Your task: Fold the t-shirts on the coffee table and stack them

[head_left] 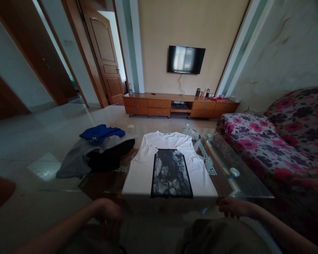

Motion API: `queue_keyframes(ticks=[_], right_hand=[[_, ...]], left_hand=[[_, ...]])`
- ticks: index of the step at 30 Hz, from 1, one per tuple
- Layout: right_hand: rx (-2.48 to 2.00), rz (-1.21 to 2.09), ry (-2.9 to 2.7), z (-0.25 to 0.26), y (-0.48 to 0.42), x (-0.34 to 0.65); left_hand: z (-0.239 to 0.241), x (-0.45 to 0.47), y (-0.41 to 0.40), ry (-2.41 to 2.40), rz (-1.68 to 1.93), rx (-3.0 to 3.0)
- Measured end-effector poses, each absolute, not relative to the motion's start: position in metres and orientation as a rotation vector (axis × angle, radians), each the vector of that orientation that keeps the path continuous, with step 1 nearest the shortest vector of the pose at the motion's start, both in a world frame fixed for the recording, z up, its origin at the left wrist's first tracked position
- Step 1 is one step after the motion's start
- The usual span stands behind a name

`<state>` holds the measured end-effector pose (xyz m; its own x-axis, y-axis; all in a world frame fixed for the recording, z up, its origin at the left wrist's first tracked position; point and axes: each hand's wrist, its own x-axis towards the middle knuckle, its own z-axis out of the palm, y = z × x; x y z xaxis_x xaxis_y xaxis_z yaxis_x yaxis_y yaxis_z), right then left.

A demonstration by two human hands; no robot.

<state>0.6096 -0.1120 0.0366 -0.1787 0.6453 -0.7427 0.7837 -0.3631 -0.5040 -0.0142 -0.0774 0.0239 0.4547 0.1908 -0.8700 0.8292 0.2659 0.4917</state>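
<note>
A white T-shirt with a dark rectangular picture print lies spread face up on the glass table, its neck away from me. The shirt's sides look folded in near the shoulders. Below its lower left corner hangs my left hand, bent at the wrist; its fingers are dark and blurred. My right hand is just off the table's front edge, close to the shirt's lower right corner. Its fingers are loosely bent and apart, with nothing seen in them. Neither hand visibly grips the shirt.
On the table's left lie a blue garment, a grey one and a black one. The glass table has a clear plastic bag at its far side. A flowered sofa stands right; a TV cabinet stands beyond.
</note>
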Motion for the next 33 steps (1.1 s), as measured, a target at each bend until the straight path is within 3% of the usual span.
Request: queue_keyframes(ticks=[3, 6, 14, 20, 26, 30, 33], right_hand=[[2.139, -1.451, 1.759, 0.010, -0.117, 0.598], [2.210, -1.448, 1.809, -0.003, -0.115, 0.585], [2.026, -1.704, 1.803, 0.021, -0.117, 0.568], [1.922, -1.836, 1.781, 0.052, -0.127, 0.577], [1.961, -2.543, 1.832, 0.090, -0.136, 0.586], [1.872, -2.318, 1.886, 0.098, -0.147, 0.577], [1.959, -2.371, 1.896, 0.100, -0.155, 0.569]], left_hand=[[-0.001, -0.021, -0.086, 1.397, -0.317, 1.394], [-0.013, -0.016, -0.086, 1.415, 0.047, 1.346], [-0.044, -0.005, -0.079, 1.346, 0.476, 1.130], [0.005, -0.003, -0.091, 1.263, 0.386, 0.982], [0.070, 0.011, -0.119, 1.024, 0.789, 0.667], [0.085, 0.025, -0.146, 0.970, 0.600, 0.663], [0.090, 0.030, -0.164, 1.112, 0.726, 0.570]])
